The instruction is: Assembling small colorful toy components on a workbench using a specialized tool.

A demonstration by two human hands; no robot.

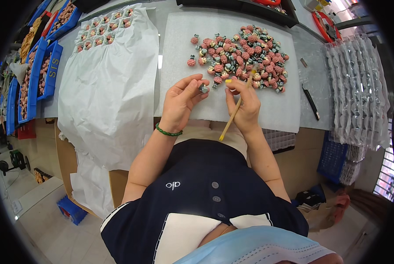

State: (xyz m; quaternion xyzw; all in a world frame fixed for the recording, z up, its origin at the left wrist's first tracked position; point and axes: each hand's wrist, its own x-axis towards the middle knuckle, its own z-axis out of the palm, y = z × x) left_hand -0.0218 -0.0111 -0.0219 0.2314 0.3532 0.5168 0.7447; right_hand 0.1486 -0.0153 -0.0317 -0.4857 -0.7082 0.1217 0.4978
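My left hand (181, 99) pinches a small figurine (202, 86) with a pink bumpy top and a grey-blue lower part between thumb and fingers. Closed around a thin wooden-handled brush (232, 115) is my right hand (245, 103). The brush's tip points away toward the pile, and its near end is yellow. A patch of yellow shows at one right fingertip. Just beyond both hands, a heap of similar pink figurines (223, 57) lies loose on a white foam sheet (179, 39). The brush is apart from the held figurine.
At left, a white paper sheet (109, 83) bears rows of figurines at its far end. Blue bins (52, 70) of figurines stand beyond it. Black tweezers (310, 102) lie right of the foam, beside stacked clear plastic trays (357, 88). A black tray (267, 13) edges the back.
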